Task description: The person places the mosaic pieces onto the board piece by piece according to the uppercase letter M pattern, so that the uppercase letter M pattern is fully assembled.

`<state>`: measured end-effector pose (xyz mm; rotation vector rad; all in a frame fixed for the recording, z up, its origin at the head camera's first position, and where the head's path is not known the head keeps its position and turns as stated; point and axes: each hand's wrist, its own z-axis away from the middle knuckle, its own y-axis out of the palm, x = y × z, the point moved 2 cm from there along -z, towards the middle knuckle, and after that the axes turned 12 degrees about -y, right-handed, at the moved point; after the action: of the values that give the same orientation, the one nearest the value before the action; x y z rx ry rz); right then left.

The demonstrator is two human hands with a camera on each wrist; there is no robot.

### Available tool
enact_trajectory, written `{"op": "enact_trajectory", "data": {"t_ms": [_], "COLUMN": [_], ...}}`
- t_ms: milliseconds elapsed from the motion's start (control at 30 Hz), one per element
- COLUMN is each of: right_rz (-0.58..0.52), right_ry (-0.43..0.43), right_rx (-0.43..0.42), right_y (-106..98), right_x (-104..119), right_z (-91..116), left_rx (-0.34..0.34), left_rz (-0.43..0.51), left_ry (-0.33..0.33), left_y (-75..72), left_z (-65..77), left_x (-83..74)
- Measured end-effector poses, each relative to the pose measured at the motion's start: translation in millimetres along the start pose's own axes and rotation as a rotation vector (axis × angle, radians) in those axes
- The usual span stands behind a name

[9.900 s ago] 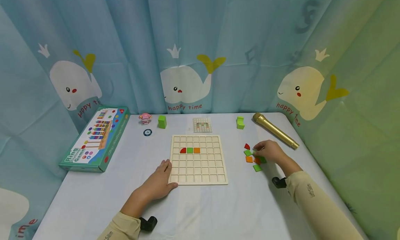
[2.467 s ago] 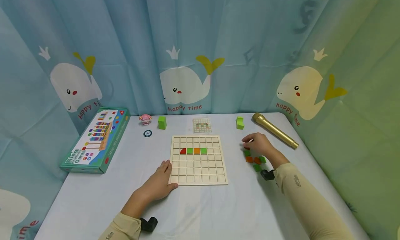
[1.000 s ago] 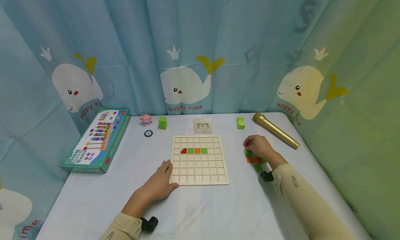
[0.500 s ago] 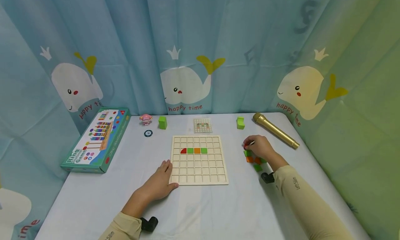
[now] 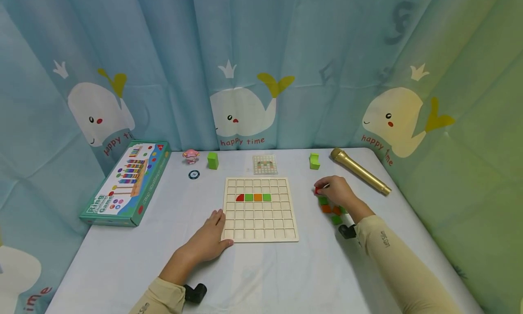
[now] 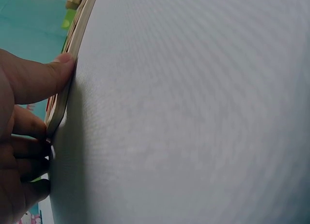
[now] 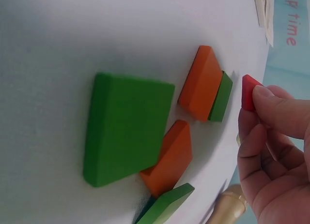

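A wooden grid board [image 5: 261, 233] lies in the middle of the table. One row bears a red rounded piece [image 5: 240, 198], a green square [image 5: 249, 197], an orange square [image 5: 258, 197] and another green square [image 5: 267, 197]. My left hand [image 5: 206, 236] lies along the board's lower left corner, fingers extended at the left edge and thumb [image 6: 46, 79] at the front edge. Between thumb and fingertips, my right hand [image 5: 340, 191] pinches a small red block [image 7: 248, 92], largely covered by the fingers. Below that hand lie loose green squares [image 7: 128, 127] and orange squares [image 7: 201, 83].
A pattern card [image 5: 264, 164] lies behind the board. Two green blocks [image 5: 212, 161], a pink figurine [image 5: 190, 156] and a round dark disc [image 5: 194, 174] stand or lie towards the back. A golden microphone [image 5: 360, 171] is at right, a game box [image 5: 126, 184] at left.
A second green square has joined the row since the oldest frame. My right hand has gone to the red block and now shifts it slightly left, clear of the pile. The left hand stays put.
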<state>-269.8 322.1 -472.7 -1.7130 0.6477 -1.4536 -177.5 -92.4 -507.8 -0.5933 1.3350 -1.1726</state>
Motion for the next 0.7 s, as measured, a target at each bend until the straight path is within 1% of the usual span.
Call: {"op": "enact_trajectory", "data": {"t_ms": [233, 367, 600, 700], "right_rz": [0.024, 0.021, 0.009, 0.007], "right_ry": [-0.037, -0.034, -0.006, -0.013], "right_rx": [-0.004, -0.003, -0.002, 0.001], "right_y": [2.5, 5.1, 9.8, 11.7], "right_x": [4.6, 9.2, 17.8, 21.5], "right_z": [-4.3, -6.5, -11.4, -13.8], "left_rx": [-0.002, -0.004, -0.004, -0.007], "left_rz": [-0.006, -0.001, -0.005, -0.010], "left_ry": [-0.005, -0.006, -0.011, -0.008], "left_y": [-1.2, -0.7, 1.4, 2.3], "left_z": [-0.1, -0.2, -2.2, -2.9], "left_x": [-0.6, -0.6, 0.9, 1.4]}}
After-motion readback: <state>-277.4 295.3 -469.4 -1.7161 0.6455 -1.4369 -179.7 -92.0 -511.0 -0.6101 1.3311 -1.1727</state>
